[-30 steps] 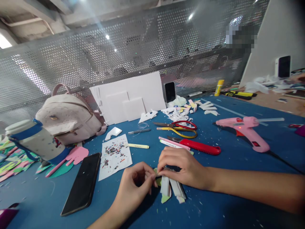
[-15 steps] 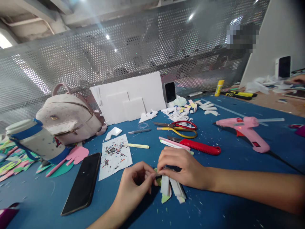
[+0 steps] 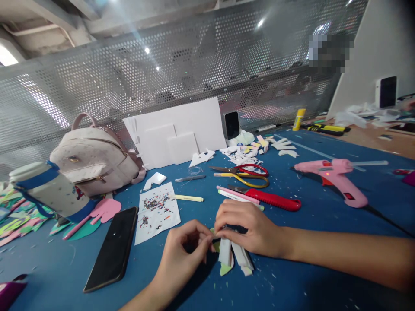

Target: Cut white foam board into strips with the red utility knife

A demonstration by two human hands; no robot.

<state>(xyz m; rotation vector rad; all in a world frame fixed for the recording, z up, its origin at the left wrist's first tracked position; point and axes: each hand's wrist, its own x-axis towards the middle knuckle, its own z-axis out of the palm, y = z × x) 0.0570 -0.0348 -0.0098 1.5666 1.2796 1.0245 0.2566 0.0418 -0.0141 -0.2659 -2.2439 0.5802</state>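
Near the front of the blue table, my left hand [image 3: 186,246] is closed in a pinch, thumb against fingers. Its fingertips meet those of my right hand [image 3: 241,224], and the small thing between them is mostly hidden. My right hand is closed over the upper ends of a bundle of white strips [image 3: 224,252], which fan out toward me. Pale green paper [image 3: 226,268] and a pinkish edge show under the strips. Just beyond my right hand lie a pink pen [image 3: 238,194] and a red utility knife [image 3: 274,199].
Scissors [image 3: 249,175] lie behind the knife, and a pink glue gun [image 3: 333,179] rests at right. On the left are a phone [image 3: 112,250], a paper sheet with bits [image 3: 155,233], a bottle [image 3: 48,188] and a backpack [image 3: 94,160]. White boards [image 3: 204,121] stand behind.
Both hands stay in the same pinch over the white strips. The view has shifted only very slightly.
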